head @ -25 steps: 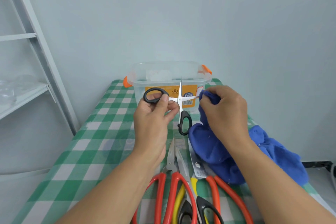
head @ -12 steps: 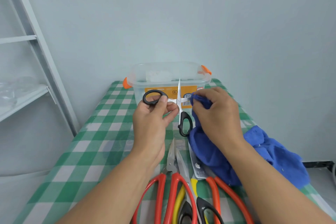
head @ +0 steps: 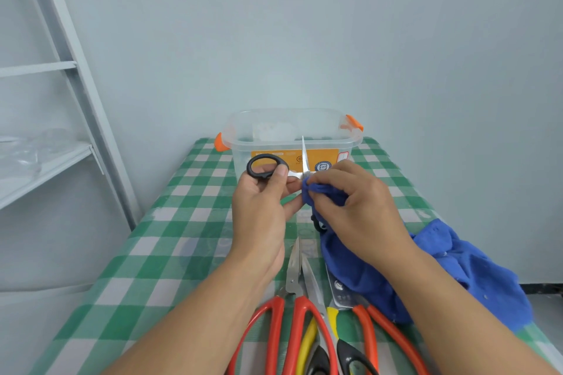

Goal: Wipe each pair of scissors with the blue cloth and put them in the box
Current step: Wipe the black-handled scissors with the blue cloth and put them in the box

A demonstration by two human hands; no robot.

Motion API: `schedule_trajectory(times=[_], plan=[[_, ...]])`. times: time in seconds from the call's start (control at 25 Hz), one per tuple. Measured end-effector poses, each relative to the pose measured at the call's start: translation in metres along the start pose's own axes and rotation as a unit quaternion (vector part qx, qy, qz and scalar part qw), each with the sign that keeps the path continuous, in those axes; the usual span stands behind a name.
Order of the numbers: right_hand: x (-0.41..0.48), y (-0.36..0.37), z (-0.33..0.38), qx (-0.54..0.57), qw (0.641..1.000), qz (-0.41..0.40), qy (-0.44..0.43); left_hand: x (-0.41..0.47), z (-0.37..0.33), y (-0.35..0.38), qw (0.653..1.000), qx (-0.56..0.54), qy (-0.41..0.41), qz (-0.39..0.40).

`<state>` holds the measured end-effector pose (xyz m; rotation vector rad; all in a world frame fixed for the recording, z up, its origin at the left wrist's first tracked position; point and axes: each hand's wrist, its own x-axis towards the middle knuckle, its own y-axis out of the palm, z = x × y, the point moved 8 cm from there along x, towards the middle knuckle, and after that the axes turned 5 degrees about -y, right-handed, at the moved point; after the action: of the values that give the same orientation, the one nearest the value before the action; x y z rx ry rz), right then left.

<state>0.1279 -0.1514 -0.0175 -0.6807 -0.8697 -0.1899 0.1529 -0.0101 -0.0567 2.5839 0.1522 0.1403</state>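
Observation:
My left hand (head: pixel 265 201) pinches the black loop handle of a small pair of black-handled scissors (head: pixel 264 165), held opened in the air in front of the box. One blade (head: pixel 304 155) points up. My right hand (head: pixel 353 207) grips a fold of the blue cloth (head: pixel 475 271) and presses it on the scissors near the pivot, hiding the other blade and most of the second handle. The clear plastic box (head: pixel 292 131) with orange clips stands at the table's far end. Red-handled scissors (head: pixel 283 326), yellow-and-black scissors (head: pixel 323 341) and orange-handled shears (head: pixel 374 332) lie near me.
The table wears a green-and-white checked cover (head: pixel 170 253). A grey metal shelf frame (head: pixel 76 94) stands to the left, close to the table's edge. A plain wall rises right behind the box. The rest of the cloth trails over the table's right side.
My right hand has slid the cloth leftward along the horizontal blade toward the pivot, now covering that blade. The left hand has held the scissors nearly still.

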Motion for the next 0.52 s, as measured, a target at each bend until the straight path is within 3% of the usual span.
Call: schedule_trajectory(times=[0.36, 0.52], plan=[[0.006, -0.019, 0.002, -0.02, 0.994, -0.109, 0.024, -0.01, -0.001, 0.02, 0.996, 0.056, 0.019, 0.066], [0.009, -0.042, -0.019, 0.063, 0.976, -0.159, 0.138, -0.012, 0.003, 0.02, 0.994, 0.088, 0.012, 0.06]])
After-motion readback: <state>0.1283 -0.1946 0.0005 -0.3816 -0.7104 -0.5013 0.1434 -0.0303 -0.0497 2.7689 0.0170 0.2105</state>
